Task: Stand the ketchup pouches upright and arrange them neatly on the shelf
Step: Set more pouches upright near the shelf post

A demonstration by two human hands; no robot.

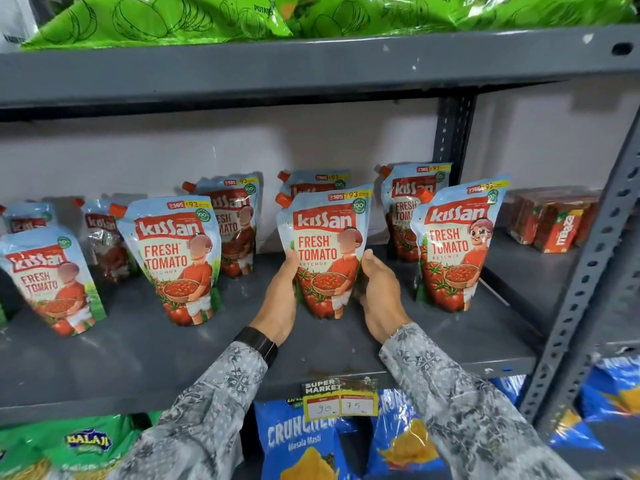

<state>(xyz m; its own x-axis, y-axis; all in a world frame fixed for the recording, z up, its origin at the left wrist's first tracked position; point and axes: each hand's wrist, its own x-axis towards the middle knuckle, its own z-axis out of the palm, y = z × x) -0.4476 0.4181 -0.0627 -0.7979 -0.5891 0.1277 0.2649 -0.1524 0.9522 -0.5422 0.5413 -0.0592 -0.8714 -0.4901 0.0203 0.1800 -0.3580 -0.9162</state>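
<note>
Where hands (332,289) clasp it, the pouch (325,251) base hides.

- Left hand (282,296): fingers curled, thumb forward, palm facing 3 o'clock, forearm entering from 7 o'clock, a black band at the wrist.
- Right hand (379,292): cupped, palm facing 9 o'clock, patterned sleeve reaching in from 5 o'clock.

At the shelf's (138,362) left end, the picture's edge is cutting off a rear pouch (29,216). Front pouches are hiding most of the back-row pouches (313,183). The held pouch's (325,251) lower sides are disappearing behind both hands. The small print on the price tag (341,403) is staying too blurred to read.
</note>
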